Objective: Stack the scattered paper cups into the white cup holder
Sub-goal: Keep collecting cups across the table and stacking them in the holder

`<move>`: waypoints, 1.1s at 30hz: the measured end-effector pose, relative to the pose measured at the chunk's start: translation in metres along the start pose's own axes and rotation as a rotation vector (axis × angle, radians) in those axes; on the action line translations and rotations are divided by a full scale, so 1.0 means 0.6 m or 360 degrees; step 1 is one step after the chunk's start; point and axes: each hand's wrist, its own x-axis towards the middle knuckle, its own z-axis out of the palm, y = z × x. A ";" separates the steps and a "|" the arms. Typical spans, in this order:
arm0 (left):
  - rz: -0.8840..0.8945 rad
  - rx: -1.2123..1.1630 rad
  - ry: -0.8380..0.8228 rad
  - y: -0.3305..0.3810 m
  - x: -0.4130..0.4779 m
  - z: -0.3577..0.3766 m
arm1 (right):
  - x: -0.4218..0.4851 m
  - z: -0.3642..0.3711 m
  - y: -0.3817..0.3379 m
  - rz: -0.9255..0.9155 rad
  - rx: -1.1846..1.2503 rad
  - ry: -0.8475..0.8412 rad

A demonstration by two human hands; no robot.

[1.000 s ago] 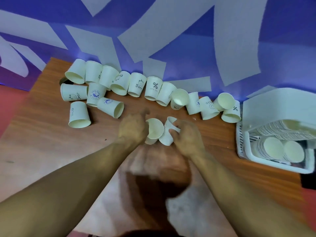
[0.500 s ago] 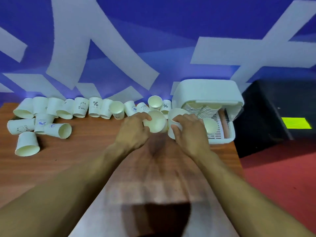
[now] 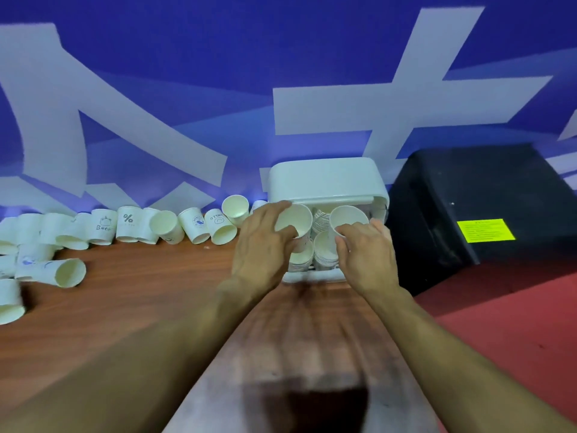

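Observation:
My left hand grips a white paper cup, its mouth facing me, right in front of the white cup holder. My right hand pinches a second paper cup by its rim beside it. Stacks of cups lie inside the holder, below and behind both held cups. Several loose paper cups lie on their sides in a row along the wall to the left.
The wooden table runs left and toward me. A black box with a yellow label stands right of the holder, past the table's edge. Red floor lies at the right. A blue and white wall backs everything.
Both hands carried their cups from the table's middle rightward to the holder's opening. The view swung right, so the row of loose cups now sits at the left.

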 end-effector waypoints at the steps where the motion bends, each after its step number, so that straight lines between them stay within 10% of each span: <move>1: 0.0062 0.0005 0.0003 -0.001 0.001 0.007 | 0.002 0.011 0.005 -0.0010 0.0004 -0.0027; 20: 0.0134 -0.0011 -0.0667 -0.054 -0.016 0.157 | -0.019 0.164 0.036 -0.0180 -0.0131 -0.0516; 33: 0.0018 -0.0272 -0.0224 -0.082 -0.057 0.103 | 0.003 0.123 -0.038 -0.0061 0.0229 -0.0191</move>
